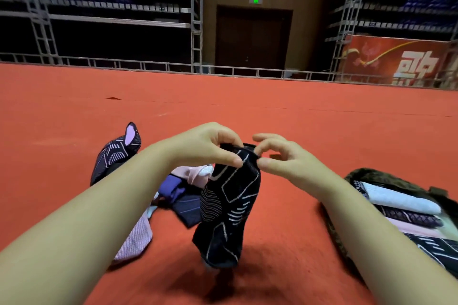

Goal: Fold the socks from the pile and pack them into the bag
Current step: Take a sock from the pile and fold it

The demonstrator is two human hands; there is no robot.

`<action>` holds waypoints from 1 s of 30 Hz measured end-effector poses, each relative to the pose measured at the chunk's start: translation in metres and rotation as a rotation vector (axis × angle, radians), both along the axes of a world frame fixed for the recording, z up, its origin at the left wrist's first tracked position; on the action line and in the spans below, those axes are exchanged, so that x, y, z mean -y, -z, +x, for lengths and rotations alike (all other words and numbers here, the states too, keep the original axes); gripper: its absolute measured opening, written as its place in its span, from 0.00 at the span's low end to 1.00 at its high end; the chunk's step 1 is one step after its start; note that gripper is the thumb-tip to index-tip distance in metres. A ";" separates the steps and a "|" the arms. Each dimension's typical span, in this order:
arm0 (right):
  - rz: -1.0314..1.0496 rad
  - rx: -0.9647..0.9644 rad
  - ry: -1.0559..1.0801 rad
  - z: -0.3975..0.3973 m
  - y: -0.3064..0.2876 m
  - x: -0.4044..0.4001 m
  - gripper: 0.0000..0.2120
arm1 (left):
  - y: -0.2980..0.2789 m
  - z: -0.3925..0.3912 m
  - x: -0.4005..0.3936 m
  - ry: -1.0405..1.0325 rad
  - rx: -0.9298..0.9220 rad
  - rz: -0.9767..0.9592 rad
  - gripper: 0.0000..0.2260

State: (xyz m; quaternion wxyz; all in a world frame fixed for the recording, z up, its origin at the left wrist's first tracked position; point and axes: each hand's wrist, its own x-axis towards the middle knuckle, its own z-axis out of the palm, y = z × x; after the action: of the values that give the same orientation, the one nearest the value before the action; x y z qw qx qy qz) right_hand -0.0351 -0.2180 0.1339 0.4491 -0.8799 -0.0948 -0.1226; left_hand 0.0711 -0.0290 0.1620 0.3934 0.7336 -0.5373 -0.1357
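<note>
Sock [230, 205] hangs lengthwise toward lower centre of frame, my left hand [208, 146] and right hand [280, 156] both pinching its cuff.

**Sock lifted, pile and bag on red floor**

Black sock [229, 203] with white line pattern hangs upright above the floor, cuff at top, toe end down, clear of the pile. Pile of socks [178, 189] lies loose behind and left of it: pink, lilac, purple and navy striped pieces, unfolded and overlapping. One dark sock with pink lines [115, 153] sits at the pile's far left edge, toe tilted up. Bag [386, 177], dark, lies open at right; folded socks [401, 199] stacked inside — white, dark patterned, pink, black with white lines.
</note>
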 end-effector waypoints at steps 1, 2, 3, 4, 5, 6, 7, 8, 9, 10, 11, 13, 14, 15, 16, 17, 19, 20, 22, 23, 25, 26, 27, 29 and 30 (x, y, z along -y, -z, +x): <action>-0.027 -0.031 -0.028 0.002 -0.004 0.002 0.04 | -0.002 0.002 -0.003 -0.009 0.000 -0.015 0.05; -0.025 -0.040 -0.066 0.005 -0.006 0.004 0.08 | -0.002 0.004 -0.006 -0.013 -0.011 -0.036 0.03; 0.009 -0.030 -0.112 0.006 -0.007 0.005 0.10 | -0.002 0.006 -0.008 -0.025 -0.032 -0.074 0.03; 0.064 0.000 -0.155 0.007 -0.008 0.003 0.11 | 0.002 0.008 -0.009 -0.056 -0.048 -0.144 0.02; 0.118 0.048 -0.171 0.009 -0.007 0.000 0.12 | 0.007 0.010 -0.010 -0.101 -0.074 -0.248 0.03; 0.174 0.100 -0.147 0.011 -0.006 -0.003 0.12 | 0.017 0.011 -0.010 -0.163 -0.122 -0.374 0.04; 0.227 0.153 -0.093 0.012 -0.005 -0.006 0.12 | 0.028 0.011 -0.009 -0.237 -0.186 -0.490 0.06; 0.249 0.203 -0.031 0.014 -0.002 -0.007 0.12 | 0.041 0.008 -0.008 -0.318 -0.248 -0.563 0.06; 0.248 0.238 0.024 0.016 0.001 -0.009 0.12 | 0.056 0.004 -0.007 -0.402 -0.307 -0.581 0.06; 0.242 0.257 0.079 0.017 0.004 -0.010 0.13 | 0.072 -0.001 -0.006 -0.482 -0.365 -0.544 0.06; 0.236 0.266 0.136 0.017 0.006 -0.009 0.13 | 0.087 -0.007 -0.006 -0.550 -0.434 -0.463 0.06; 0.205 0.296 0.250 0.018 0.011 -0.005 0.16 | 0.115 -0.020 -0.006 -0.614 -0.560 -0.250 0.09; 0.184 0.316 0.299 0.019 0.012 -0.003 0.17 | 0.129 -0.026 -0.005 -0.616 -0.587 -0.134 0.11; 0.168 0.334 0.345 0.020 0.013 -0.001 0.17 | 0.142 -0.032 -0.004 -0.600 -0.610 -0.044 0.13; 0.159 0.350 0.386 0.021 0.014 0.001 0.17 | 0.154 -0.036 -0.002 -0.570 -0.641 0.006 0.15; 0.154 0.361 0.425 0.022 0.015 0.001 0.17 | 0.163 -0.039 0.001 -0.532 -0.678 0.021 0.18; 0.143 0.364 0.482 0.022 0.018 0.000 0.16 | 0.174 -0.039 0.009 -0.478 -0.719 0.023 0.23; 0.138 0.359 0.499 0.023 0.020 -0.001 0.16 | 0.178 -0.037 0.013 -0.493 -0.716 0.028 0.23; 0.137 0.344 0.515 0.023 0.025 -0.002 0.16 | 0.180 -0.030 0.018 -0.585 -0.702 0.016 0.17; 0.144 0.339 0.522 0.023 0.027 -0.002 0.16 | 0.182 -0.026 0.021 -0.627 -0.701 -0.017 0.13; 0.153 0.336 0.539 0.023 0.031 -0.001 0.16 | 0.185 -0.019 0.023 -0.704 -0.671 -0.085 0.06; 0.149 0.339 0.550 0.022 0.033 0.000 0.16 | 0.186 -0.016 0.023 -0.730 -0.669 -0.127 0.04; 0.136 0.341 0.567 0.022 0.034 0.002 0.16 | 0.188 -0.012 0.021 -0.752 -0.721 -0.186 0.05; 0.112 0.348 0.632 0.022 0.039 0.011 0.17 | 0.187 -0.002 0.016 -0.735 -1.051 -0.400 0.06; 0.103 0.353 0.684 0.022 0.043 0.017 0.18 | 0.185 0.003 0.013 -0.706 -1.236 -0.543 0.07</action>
State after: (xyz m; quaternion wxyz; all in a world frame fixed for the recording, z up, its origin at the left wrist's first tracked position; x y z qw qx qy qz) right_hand -0.0132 -0.2354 0.0907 0.4028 -0.8023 0.1345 -0.4195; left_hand 0.0740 -0.0419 -0.0233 0.8095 0.5299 0.0329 -0.2508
